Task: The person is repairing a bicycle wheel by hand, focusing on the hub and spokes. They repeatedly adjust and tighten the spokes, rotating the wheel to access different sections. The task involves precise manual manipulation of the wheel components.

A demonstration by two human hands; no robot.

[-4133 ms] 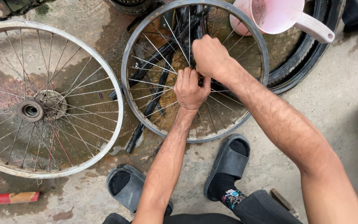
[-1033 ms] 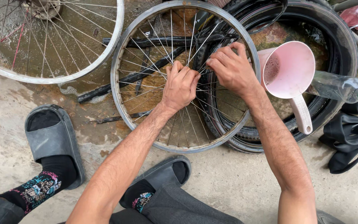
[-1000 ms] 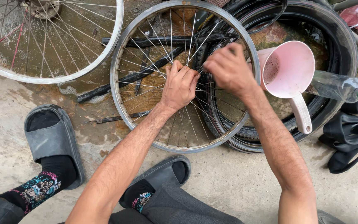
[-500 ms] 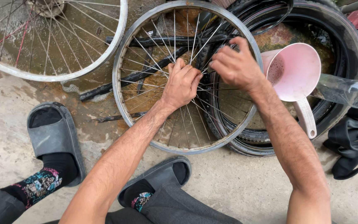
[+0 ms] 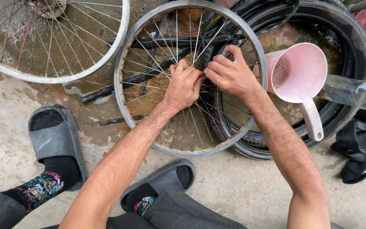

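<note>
Both hands have slid a little closer together than a moment ago, so the work stays at the middle of the small wheel (image 5: pixel 149 110) lying on the wet floor (image 5: pixel 242 186). The left hand (image 5: pixel 184 85) is curled around spokes near the hub, and the right hand (image 5: pixel 231 76) pinches something there too. A big wheel (image 5: pixel 106 55) crowds the left side and a pink jug (image 5: pixel 297 74) sits close on the right, so open room is only near the feet.
</note>
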